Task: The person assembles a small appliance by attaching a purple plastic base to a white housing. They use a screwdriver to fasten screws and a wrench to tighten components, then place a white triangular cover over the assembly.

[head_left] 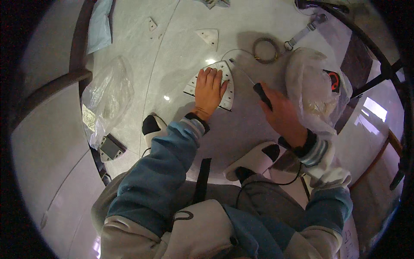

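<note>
A white, roughly triangular plate [227, 100] with rows of slots and holes lies on the pale tiled floor in front of me. My left hand [208, 91] rests on it, fingers stretched out toward its pointed end and thumb to the right. In my right hand [281, 113], right of the plate, is a screwdriver [261, 93] with a black handle, my fingers wrapped round it. Its thin shaft slants up and left, and the tip is near the plate's upper right edge. I cannot tell whether the tip touches anything.
Beyond the plate lie a smaller white triangular piece [210, 38] and a tiny one [152, 24]. A wire coil [265, 50] and grey strap [304, 34] lie farther right. Clear plastic bags flank me, left [108, 90] and right [302, 73]. A small screened device [111, 148] sits at left.
</note>
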`<control>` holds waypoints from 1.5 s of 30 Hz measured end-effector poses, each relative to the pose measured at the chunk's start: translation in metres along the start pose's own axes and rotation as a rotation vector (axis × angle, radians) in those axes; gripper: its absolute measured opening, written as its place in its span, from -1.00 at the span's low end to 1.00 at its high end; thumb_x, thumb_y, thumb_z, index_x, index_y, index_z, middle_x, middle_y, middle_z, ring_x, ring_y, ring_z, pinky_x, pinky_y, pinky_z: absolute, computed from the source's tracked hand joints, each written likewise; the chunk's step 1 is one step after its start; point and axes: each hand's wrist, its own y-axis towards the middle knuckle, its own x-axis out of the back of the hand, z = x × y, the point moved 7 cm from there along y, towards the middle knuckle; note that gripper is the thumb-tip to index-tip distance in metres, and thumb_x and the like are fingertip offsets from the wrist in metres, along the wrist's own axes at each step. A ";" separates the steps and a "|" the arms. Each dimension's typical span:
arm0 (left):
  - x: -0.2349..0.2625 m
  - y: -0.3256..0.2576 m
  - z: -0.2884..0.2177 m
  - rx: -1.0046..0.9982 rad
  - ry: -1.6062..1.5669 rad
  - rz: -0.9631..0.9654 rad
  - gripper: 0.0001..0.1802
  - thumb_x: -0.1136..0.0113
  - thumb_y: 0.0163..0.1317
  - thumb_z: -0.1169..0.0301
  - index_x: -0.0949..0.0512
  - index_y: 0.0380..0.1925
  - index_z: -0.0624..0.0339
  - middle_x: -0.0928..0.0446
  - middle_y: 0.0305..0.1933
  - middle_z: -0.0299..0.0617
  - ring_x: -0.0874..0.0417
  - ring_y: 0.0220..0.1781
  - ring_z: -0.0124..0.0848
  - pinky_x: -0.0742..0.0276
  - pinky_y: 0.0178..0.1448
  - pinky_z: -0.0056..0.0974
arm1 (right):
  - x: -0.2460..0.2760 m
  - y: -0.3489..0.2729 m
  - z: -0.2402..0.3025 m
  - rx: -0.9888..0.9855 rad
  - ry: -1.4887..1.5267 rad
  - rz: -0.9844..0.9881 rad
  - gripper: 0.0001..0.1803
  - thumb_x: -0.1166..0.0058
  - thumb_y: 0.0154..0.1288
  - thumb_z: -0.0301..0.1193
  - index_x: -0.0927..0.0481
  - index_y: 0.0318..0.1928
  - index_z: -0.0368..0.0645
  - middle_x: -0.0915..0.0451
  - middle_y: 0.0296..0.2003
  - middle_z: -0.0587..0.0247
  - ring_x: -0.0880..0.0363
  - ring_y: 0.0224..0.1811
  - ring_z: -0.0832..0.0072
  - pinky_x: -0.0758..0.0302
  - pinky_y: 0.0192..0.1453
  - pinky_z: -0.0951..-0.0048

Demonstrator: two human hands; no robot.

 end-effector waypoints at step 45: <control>-0.002 -0.001 0.000 -0.028 -0.019 -0.031 -0.49 -0.25 0.08 0.40 -0.47 0.09 0.17 -0.42 -0.02 0.02 -0.42 0.07 0.03 -0.39 0.19 0.06 | -0.023 -0.006 0.024 0.293 -0.698 -0.024 -0.31 -0.02 0.11 -0.50 -0.28 0.33 -0.04 -0.39 -0.36 0.26 -0.51 -0.41 0.44 -0.54 -0.49 0.46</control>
